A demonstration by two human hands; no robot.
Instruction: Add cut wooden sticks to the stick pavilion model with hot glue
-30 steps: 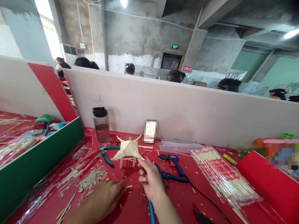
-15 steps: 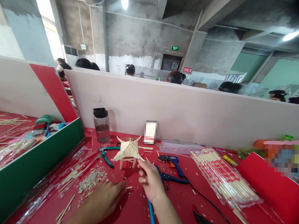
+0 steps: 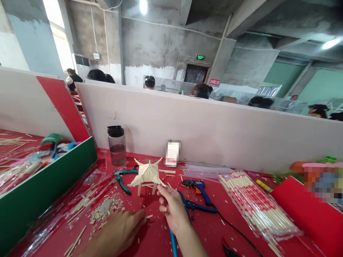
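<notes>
A small pavilion model of pale wooden sticks (image 3: pixel 149 173), with a peaked roof and upturned corners, stands upright on the red tabletop (image 3: pixel 153 236). My right hand (image 3: pixel 173 207) has its fingers closed at the roof's front right corner, pinching it. My left hand (image 3: pixel 123 226) rests on the tabletop in front of the model, back upward; its fingertips point toward a small stick piece and what lies under them is hidden. Green-handled pliers (image 3: pixel 123 183) lie just left of the model. Blue cutters (image 3: pixel 199 205) lie to the right of my right hand, partly behind it.
A blue glue gun (image 3: pixel 202 189) with a black cord lies behind the cutters. Bagged sticks (image 3: pixel 253 202) are at the right. Stick scraps (image 3: pixel 106 208) are heaped at the left. A water bottle (image 3: pixel 117 147) stands by the white partition (image 3: pixel 230 134). People sit beyond it.
</notes>
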